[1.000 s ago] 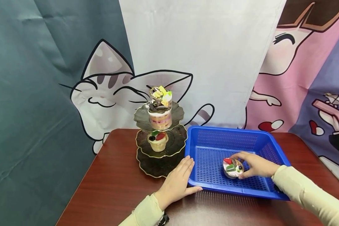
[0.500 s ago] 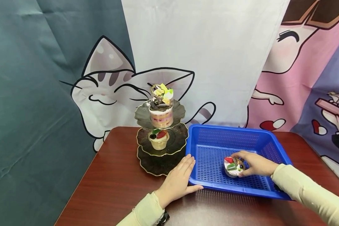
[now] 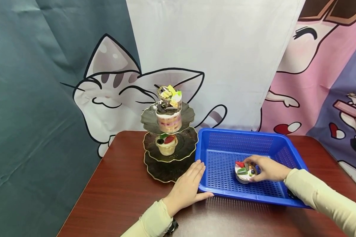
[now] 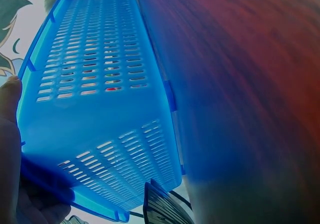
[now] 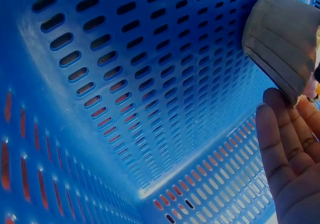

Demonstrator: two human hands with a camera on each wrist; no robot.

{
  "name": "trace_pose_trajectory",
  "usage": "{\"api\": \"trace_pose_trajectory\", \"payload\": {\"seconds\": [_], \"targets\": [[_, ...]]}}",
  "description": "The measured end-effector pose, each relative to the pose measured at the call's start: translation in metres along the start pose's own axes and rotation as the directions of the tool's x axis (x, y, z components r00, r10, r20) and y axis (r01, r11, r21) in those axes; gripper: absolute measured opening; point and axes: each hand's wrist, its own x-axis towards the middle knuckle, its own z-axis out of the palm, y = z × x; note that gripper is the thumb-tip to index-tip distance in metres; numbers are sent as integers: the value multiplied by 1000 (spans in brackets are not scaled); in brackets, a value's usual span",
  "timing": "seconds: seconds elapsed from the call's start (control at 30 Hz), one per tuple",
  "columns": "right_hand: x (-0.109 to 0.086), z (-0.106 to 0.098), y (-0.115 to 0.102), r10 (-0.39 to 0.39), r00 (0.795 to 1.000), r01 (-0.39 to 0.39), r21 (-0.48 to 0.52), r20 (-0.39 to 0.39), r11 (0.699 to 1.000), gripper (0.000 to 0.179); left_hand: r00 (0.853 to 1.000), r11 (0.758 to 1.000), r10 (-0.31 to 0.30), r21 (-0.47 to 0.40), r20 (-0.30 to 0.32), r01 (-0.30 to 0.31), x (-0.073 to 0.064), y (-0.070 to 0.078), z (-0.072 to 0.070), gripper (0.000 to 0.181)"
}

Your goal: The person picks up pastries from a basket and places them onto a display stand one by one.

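Observation:
A blue perforated plastic basket [image 3: 237,194] stands on the reddish-brown table. Inside it, my right hand [image 3: 267,169] holds a cupcake [image 3: 242,177] between thumb and fingers, from its right side. White cream, a strawberry piece, green slices and a dark berry top it. In the right wrist view, the fingertips touch the upper edge of the ribbed cup [image 5: 282,41], whose base is close to the basket floor. My left hand [image 3: 185,189] rests at the basket's front left corner with fingers straight along the rim. In the left wrist view, its thumb [image 4: 10,99] lies at the rim.
Left of the basket stands a three-tier dark stand [image 3: 184,144] with gold scalloped edges. Its top tier carries a layered dessert cup [image 3: 169,123] with another cup behind. A fruit-topped cupcake [image 3: 167,148] sits on the middle tier. A printed cartoon curtain [image 3: 225,65] hangs behind the table.
The whole head view has shifted slightly, with everything a little higher in the frame. Both hands keep their places at the basket and the cupcake.

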Motion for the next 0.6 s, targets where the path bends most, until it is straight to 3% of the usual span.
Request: {"api": "trace_pose_trajectory", "payload": {"seconds": [0.37, 0.6], "targets": [[-1, 0, 2, -7, 1000, 7, 17, -29, 1000, 58, 1000, 1000, -8, 0, 0, 8, 0, 0, 0, 86], [-3, -3, 2, -14, 996, 15, 12, -88, 1000, 54, 1000, 1000, -3, 12, -4, 3, 0, 0, 0, 86]]}}
